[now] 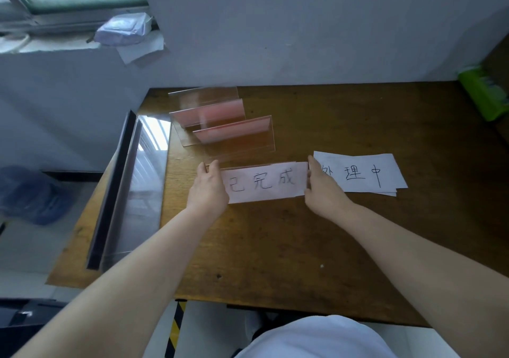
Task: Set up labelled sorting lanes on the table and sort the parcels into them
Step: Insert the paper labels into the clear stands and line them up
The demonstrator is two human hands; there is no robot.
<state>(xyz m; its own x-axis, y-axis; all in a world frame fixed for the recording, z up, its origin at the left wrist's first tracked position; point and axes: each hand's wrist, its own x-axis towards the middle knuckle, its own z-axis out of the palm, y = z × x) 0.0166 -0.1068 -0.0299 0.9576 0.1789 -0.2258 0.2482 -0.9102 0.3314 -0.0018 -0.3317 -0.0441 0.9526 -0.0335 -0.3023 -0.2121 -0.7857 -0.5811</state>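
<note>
Partly, left hand (208,189) hides label (265,184) edge; right hand (322,189) hides paper (366,173) edge.

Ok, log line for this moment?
phase: lane labels | left hand, right hand: hold 已完成 label ends | 处理中 label: flat on table

The left hand (208,189) covers the left end of the pink label (264,184); the right hand (322,189) half hides the first character on the white sheet (366,174), whose underlying sheets show only edges. The green pack (482,93) is cut by the right edge; the blue bundle (33,195) is blurred.
</note>
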